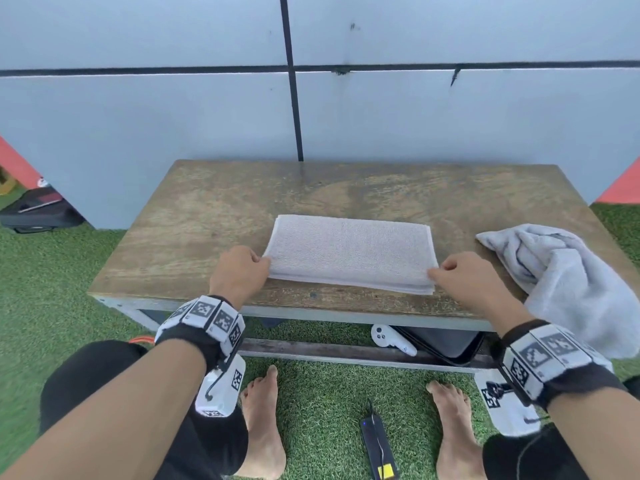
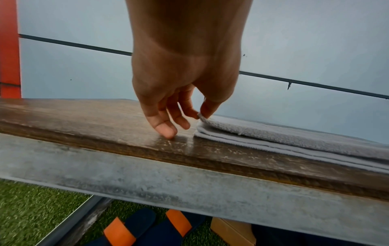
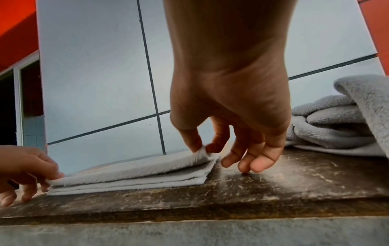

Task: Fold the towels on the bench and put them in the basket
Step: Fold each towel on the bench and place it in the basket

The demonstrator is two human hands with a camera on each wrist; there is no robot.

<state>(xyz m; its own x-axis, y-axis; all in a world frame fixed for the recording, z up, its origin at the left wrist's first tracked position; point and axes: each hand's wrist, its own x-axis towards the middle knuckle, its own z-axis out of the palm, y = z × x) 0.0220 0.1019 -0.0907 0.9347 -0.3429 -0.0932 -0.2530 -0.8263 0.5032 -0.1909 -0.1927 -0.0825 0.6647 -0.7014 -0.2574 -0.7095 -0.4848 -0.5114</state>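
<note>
A pale grey folded towel (image 1: 349, 252) lies flat in several layers on the wooden bench (image 1: 214, 216), near its front edge. My left hand (image 1: 240, 268) pinches the top layer at the near left corner of the folded towel (image 2: 284, 138), thumb and forefinger on the cloth, my left hand (image 2: 185, 114) otherwise loose. My right hand (image 1: 457, 275) pinches the top layer at the near right corner of the folded towel (image 3: 134, 171), my right hand (image 3: 212, 149) lifting it slightly. A crumpled grey towel (image 1: 568, 282) lies at the bench's right end. No basket is in view.
A grey panelled wall (image 1: 207, 109) stands right behind the bench. Green artificial turf (image 1: 48, 271) surrounds it. Under the bench lie a white controller (image 1: 391, 339) and a dark case (image 1: 446, 344). My bare feet (image 1: 263, 420) and a black device (image 1: 379, 448) are on the turf.
</note>
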